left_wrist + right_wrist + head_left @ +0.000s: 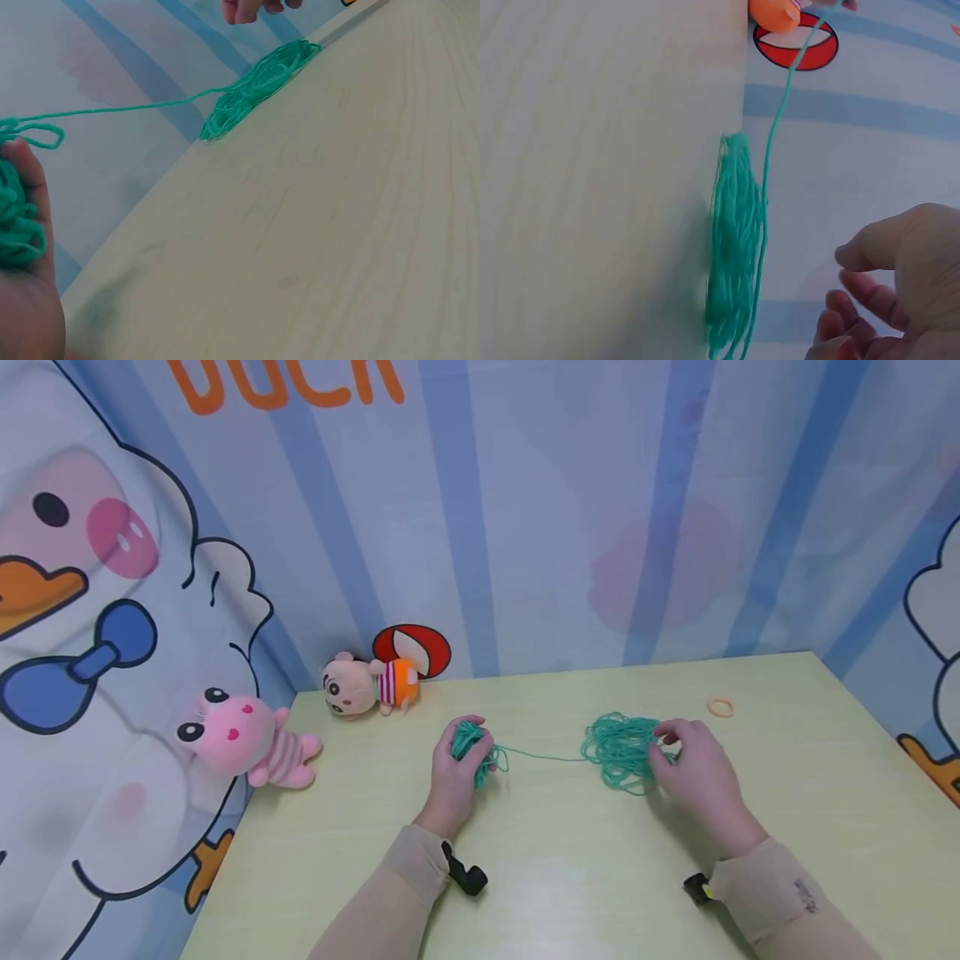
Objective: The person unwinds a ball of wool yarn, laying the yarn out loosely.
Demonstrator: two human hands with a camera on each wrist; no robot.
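A bundle of green yarn (469, 741) is held in my left hand (452, 777), its fingers and thumb curled round it. From that bundle a single strand (124, 109) runs across to a loose heap of green yarn (621, 752) lying on the table. Above the right edge of this heap hovers my right hand (697, 770). In the right wrist view the thumb and fingers (866, 247) are loosely bent, a small gap between them, apart from the heap. No yarn shows between them there.
A pink plush toy (251, 739) lies at the table's left edge. Behind it, along the back edge, lies a plush toy in orange shorts (375, 683). A small peach-coloured ring (721, 707) is at the back right. A printed curtain (547, 510) hangs behind the pale wooden table (570, 877).
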